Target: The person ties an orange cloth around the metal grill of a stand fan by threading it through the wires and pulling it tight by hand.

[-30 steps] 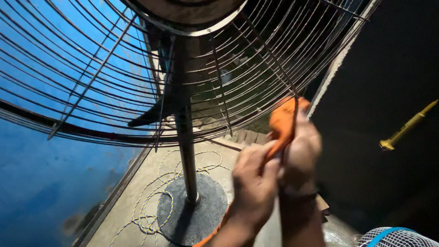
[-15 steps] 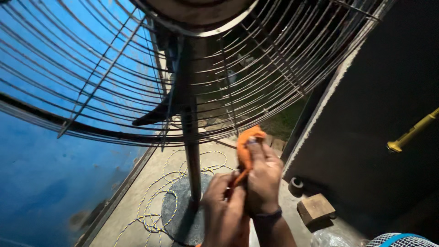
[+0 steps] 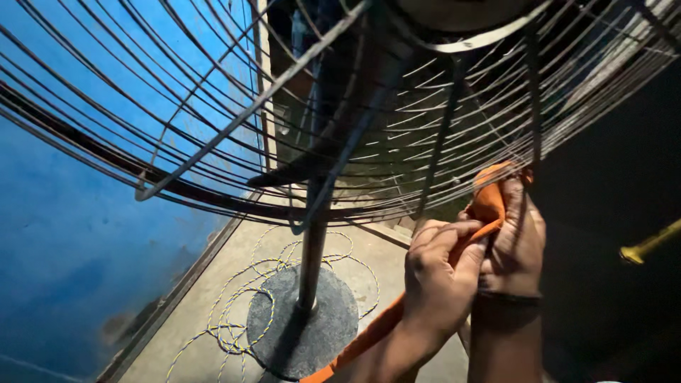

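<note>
1. Both hands are up at the lower edge of the fan guard (image 3: 213, 163), the big round wire cage on a pedestal fan.
2. Left hand (image 3: 440, 280) has its fingers (image 3: 454, 230) curled tight round an orange cloth (image 3: 488, 202), pretty much fully closed on it.
3. Right hand (image 3: 516, 241) is pressed right against the left one, fingers wrapped over the same cloth and pushing its bunched top end up against the wires. There's a dark band on that wrist.
4. The rest of the cloth trails down below the fingers, along the left forearm, toward the bottom of the shot.
5. Left of the fingers and lower down is the fan's pole (image 3: 312, 262), standing on a round dark base (image 3: 298, 326) on the concrete floor.
6. A blue-and-yellow rope (image 3: 234, 319) lies in loose loops around that base.
7. Further left is a blue wall (image 3: 64, 248).
8. Off to the right of the fingers, a yellowish handle (image 3: 649, 245) pokes out of the dark; can't tell what it belongs to.
</note>
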